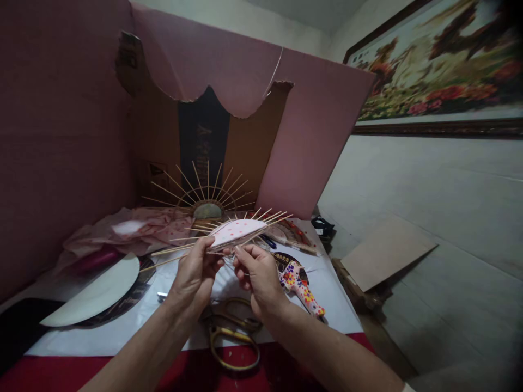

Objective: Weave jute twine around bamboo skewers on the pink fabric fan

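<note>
Up in front of me is a half-round piece covered in pink dotted fabric (pixel 239 231), with thin wooden sticks fanning out from behind it. My left hand (pixel 196 275) grips its left end between thumb and fingers. The fingers of my right hand (pixel 259 275) are pinched together at its lower edge; what lies between those fingertips is too small to make out. Beneath my hands lies a pair of scissors with gold handles (pixel 235 348). A flower-patterned glue gun (pixel 302 291) rests just right of my right hand.
Behind stands another half-round frame with radiating sticks (pixel 207 209). Crumpled pink cloth (pixel 163 231) and a white half-disc (pixel 98 294) are at left. A decorated fan (pixel 292 234) lies back right. A tall pink cardboard screen (pixel 310 136) borders the white-covered table (pixel 335 310).
</note>
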Demonstrator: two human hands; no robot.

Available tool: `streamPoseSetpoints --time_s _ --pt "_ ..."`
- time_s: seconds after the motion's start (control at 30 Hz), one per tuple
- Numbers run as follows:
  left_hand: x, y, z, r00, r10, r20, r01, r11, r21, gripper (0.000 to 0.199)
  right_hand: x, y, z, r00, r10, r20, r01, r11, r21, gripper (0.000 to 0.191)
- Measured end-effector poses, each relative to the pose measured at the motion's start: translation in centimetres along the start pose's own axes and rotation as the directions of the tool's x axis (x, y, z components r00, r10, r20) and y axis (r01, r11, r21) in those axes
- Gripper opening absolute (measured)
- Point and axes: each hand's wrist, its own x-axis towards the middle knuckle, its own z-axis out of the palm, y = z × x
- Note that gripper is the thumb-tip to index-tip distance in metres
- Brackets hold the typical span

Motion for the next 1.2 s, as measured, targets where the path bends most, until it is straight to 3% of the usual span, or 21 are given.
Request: streamPoseSetpoints --time_s 0.23,0.47,0.6,0.8,1.2 --pt "0.8 -0.9 -0.3 0.999 0.032 0.000 -0.032 0.998 -0.055 0.002 -0.2 0.0 0.9 0.997 0.010 -0.072 -0.003 0.996 0.090 0.028" --pt "1.0 -1.1 -0.2 0.999 0.033 0.023 -0.031 0.995 -0.096 0.004 -0.3 0.9 1.8 0.997 -0.026 -0.075 0.031 0.997 0.071 0.021" --pt "1.2 -1.1 -0.3 0.999 0.032 0.001 -0.032 0.994 -0.106 0.006 -0.3 1.8 2.0 0.987 -0.137 -0.081 0.136 0.991 -0.021 0.021" --pt "1.0 -1.3 -0.2 0.998 0.057 0.008 -0.056 0.993 -0.103 0.006 0.2 2.6 2.3 0.930 -0.352 -0.106 0.313 0.909 -0.274 0.018" --pt "0.3 -1.6 -0.3 0.991 0.119 0.069 -0.114 0.991 -0.066 0.007 0.0 2.9 2.3 0.919 -0.394 -0.030 0.344 0.835 -0.429 0.029"
